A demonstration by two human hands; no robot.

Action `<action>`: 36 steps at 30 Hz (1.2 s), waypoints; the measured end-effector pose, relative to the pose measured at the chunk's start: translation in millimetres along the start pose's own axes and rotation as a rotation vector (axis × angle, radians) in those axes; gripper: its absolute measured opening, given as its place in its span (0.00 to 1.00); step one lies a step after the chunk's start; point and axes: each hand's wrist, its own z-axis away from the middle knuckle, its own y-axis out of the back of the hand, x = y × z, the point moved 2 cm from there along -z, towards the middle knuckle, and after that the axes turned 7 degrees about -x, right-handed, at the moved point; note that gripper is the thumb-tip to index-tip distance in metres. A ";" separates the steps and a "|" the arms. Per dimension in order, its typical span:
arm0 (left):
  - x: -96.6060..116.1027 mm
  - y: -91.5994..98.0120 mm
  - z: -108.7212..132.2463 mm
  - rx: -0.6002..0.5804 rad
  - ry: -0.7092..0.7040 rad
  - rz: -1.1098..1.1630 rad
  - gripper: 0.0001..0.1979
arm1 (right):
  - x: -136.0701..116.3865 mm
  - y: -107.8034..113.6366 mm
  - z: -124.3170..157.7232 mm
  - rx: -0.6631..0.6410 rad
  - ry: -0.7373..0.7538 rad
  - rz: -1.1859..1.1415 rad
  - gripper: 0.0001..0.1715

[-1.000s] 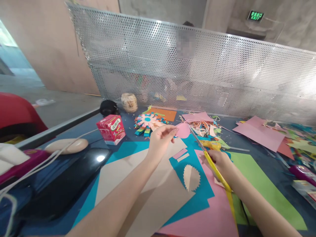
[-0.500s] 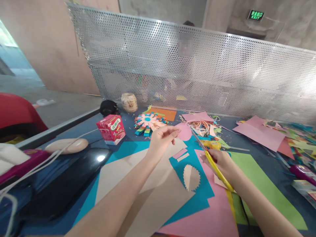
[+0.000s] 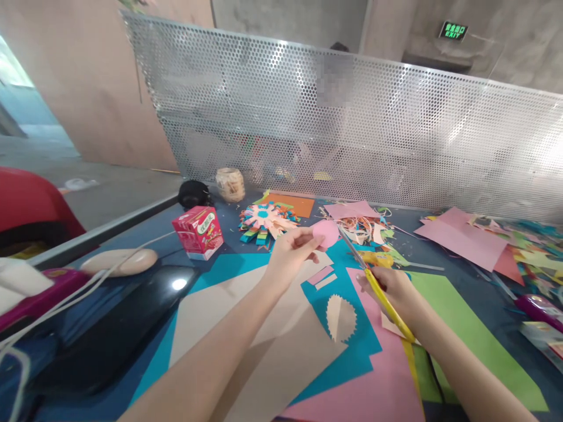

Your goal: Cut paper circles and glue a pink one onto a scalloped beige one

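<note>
My left hand (image 3: 295,249) pinches a small round piece of pink paper (image 3: 326,233) by its left edge, raised over the table. In my right hand (image 3: 389,290) are yellow-handled scissors (image 3: 378,287), their blades pointing up and left to the right edge of the pink piece. Whether the blades touch the paper is hard to tell. Beneath the hands lie a beige sheet (image 3: 264,340) and a blue sheet (image 3: 360,316). A beige oval with a toothed edge (image 3: 341,318) rests on the blue one, with narrow paper strips (image 3: 323,276) above it.
A pink drink carton (image 3: 199,231) and a layered paper flower (image 3: 264,214) stand behind. Paper scraps (image 3: 358,225) heap near the perforated metal screen (image 3: 281,117); a person is behind it. A dark phone-like slab (image 3: 114,328) lies left, a green sheet (image 3: 475,340) right.
The pink piece has turned in my left hand and now looks rounder, as that hand shifted slightly. My right hand and the scissors have barely moved.
</note>
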 end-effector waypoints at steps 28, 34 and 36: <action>-1.6 5.6 -3.9 0.056 -0.108 -0.045 0.13 | -1.4 -0.8 0.7 -0.046 0.031 0.014 0.30; -5.4 4.0 -2.5 -0.030 -0.117 -0.119 0.10 | 4.3 -4.0 -0.7 -0.006 0.059 -0.020 0.32; -4.2 3.9 -2.3 -0.023 -0.114 -0.118 0.11 | 3.3 -2.8 -1.1 -0.016 0.055 0.006 0.31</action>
